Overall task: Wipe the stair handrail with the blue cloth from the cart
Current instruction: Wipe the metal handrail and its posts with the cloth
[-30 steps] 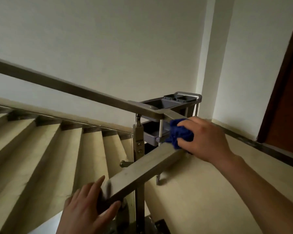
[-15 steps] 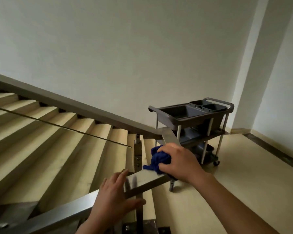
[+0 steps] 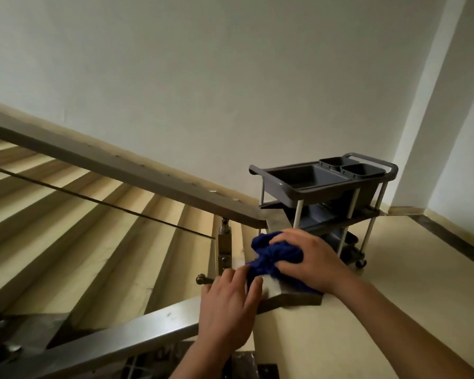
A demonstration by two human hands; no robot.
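The metal stair handrail (image 3: 115, 343) runs from the lower left up to a corner at centre, then bends and climbs away to the upper left (image 3: 137, 173). My right hand (image 3: 309, 258) grips a bunched blue cloth (image 3: 268, 255) and presses it on the rail at that corner. My left hand (image 3: 230, 305) rests on the rail just below the cloth, fingers curled over the rail's top and touching the cloth's edge. The grey cart (image 3: 329, 184) stands behind the corner on the landing.
Beige stairs (image 3: 93, 228) rise to the left behind a glass panel with a metal post (image 3: 225, 247). White walls stand behind and to the right. The landing floor (image 3: 422, 283) stretches to the right of the cart.
My right hand has slid the blue cloth down the rail toward me, close to my left hand. The view has shifted, bringing the cart and stairs more into sight.
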